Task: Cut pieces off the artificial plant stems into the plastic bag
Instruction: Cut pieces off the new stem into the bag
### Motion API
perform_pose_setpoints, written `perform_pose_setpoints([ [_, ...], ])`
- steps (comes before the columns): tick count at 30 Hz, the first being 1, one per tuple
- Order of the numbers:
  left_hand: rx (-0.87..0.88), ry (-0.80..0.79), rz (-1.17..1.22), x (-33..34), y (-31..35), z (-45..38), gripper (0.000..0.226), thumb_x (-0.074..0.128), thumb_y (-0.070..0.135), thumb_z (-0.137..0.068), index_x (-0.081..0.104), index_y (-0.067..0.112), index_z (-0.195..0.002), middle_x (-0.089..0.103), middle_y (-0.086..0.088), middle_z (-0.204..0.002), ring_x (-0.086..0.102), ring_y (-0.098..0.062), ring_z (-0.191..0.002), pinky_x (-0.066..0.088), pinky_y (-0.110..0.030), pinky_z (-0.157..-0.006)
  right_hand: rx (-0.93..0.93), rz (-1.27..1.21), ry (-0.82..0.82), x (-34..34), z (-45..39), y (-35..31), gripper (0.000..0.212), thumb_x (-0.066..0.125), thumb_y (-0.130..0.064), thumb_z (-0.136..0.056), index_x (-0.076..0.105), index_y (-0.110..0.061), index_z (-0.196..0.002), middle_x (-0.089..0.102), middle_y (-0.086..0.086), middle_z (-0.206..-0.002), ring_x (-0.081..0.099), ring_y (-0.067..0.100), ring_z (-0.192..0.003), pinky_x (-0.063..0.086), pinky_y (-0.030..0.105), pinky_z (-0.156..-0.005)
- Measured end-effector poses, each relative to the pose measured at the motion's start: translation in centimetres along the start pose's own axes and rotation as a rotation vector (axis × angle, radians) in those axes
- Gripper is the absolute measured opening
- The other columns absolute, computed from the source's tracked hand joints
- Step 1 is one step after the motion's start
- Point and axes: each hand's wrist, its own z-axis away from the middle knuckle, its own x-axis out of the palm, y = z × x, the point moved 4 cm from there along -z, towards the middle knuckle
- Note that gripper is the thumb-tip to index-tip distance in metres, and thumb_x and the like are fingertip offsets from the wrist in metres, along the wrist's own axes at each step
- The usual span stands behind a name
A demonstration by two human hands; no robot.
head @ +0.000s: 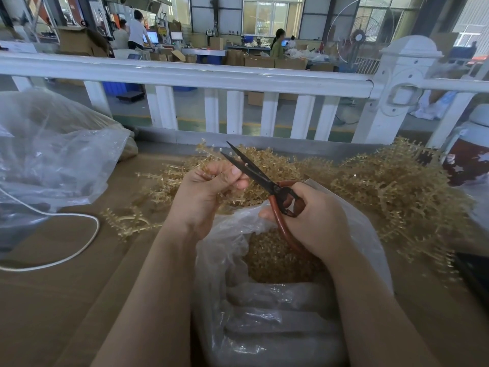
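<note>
a stem (211, 154) is pinched by the left hand (209, 192). open-bladed scissors (262, 178) are gripped by the right hand (312, 221), above the plastic bag (264, 313).

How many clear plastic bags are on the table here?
2. One plastic bag sits open in front of the person, below both hands, partly filled with cut golden pieces. A second bag lies crumpled at the far left. Others may be out of view.

Both forearms forward — left grip (209, 192) pinched, right grip (312, 218) curled tight.
</note>
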Motion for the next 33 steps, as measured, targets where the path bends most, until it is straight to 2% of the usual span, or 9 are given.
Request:
perform_pose_setpoints([
  [5, -0.006, -0.013, -0.068, 0.31, -0.01, 0.05, 0.008, 0.071, 0.019, -0.077, 0.076, 0.019, -0.071, 0.073, -0.001, -0.071, 0.066, -0.010, -0.067, 0.053, -0.021, -0.068, -0.041, 0.033, 0.028, -0.24, -0.01, -0.23, 0.054, 0.057, -0.086, -0.069, 0.064, -0.035, -0.089, 0.054, -0.027, -0.077, 0.056, -0.009, -0.089, 0.041, 0.004, -0.066],
  [12, -0.011, -0.026, -0.078, 0.48, -0.05, 0.15, 0.008, 0.071, 0.021, -0.077, 0.077, 0.020, -0.072, 0.073, -0.001, -0.072, 0.066, -0.010, -0.068, 0.051, -0.023, -0.070, -0.016, 0.037, -0.006, -0.17, -0.07, -0.26, 0.067, 0.044, -0.094, -0.067, 0.064, -0.035, -0.091, 0.058, -0.026, -0.080, 0.058, -0.006, -0.083, 0.042, 0.005, -0.060],
  [17, -0.026, -0.018, -0.078, 0.45, -0.05, 0.08, 0.009, 0.071, 0.021, -0.077, 0.077, 0.021, -0.070, 0.073, -0.001, -0.071, 0.066, -0.010, -0.068, 0.048, -0.027, -0.072, -0.003, 0.022, -0.016, -0.01, -0.08, -0.13, 0.059, 0.048, -0.092, -0.066, 0.061, -0.039, -0.087, 0.057, -0.027, -0.075, 0.056, -0.010, -0.089, 0.042, 0.005, -0.061],
  [23, -0.012, 0.003, -0.045, 0.25, -0.14, 0.01, 0.005, 0.073, 0.019, -0.076, 0.075, 0.019, -0.071, 0.073, -0.001, -0.072, 0.068, -0.010, -0.067, 0.054, -0.020, -0.068, 0.033, -0.003, -0.033, 0.04, -0.04, 0.07, 0.069, 0.050, -0.093, -0.062, 0.068, -0.032, -0.087, 0.061, -0.021, -0.074, 0.059, -0.004, -0.080, 0.041, 0.007, -0.058],
  [28, 0.010, -0.018, -0.073, 0.27, -0.15, 0.05, 0.007, 0.073, 0.020, -0.076, 0.074, 0.020, -0.070, 0.073, -0.001, -0.073, 0.067, -0.011, -0.067, 0.054, -0.025, -0.071, 0.028, 0.028, -0.036, -0.08, -0.08, -0.17, 0.072, 0.042, -0.098, -0.061, 0.065, -0.035, -0.089, 0.060, -0.022, -0.077, 0.059, -0.005, -0.076, 0.039, 0.009, -0.056],
  [33, 0.016, -0.038, -0.116, 0.43, -0.37, -0.05, 0.005, 0.074, 0.019, -0.077, 0.074, 0.017, -0.072, 0.073, -0.003, -0.076, 0.067, -0.014, -0.069, 0.053, -0.030, -0.076, 0.004, 0.035, -0.011, -0.24, -0.03, -0.29, 0.067, 0.044, -0.096, -0.064, 0.062, -0.039, -0.091, 0.057, -0.027, -0.079, 0.058, -0.007, -0.081, 0.040, 0.008, -0.059],
])
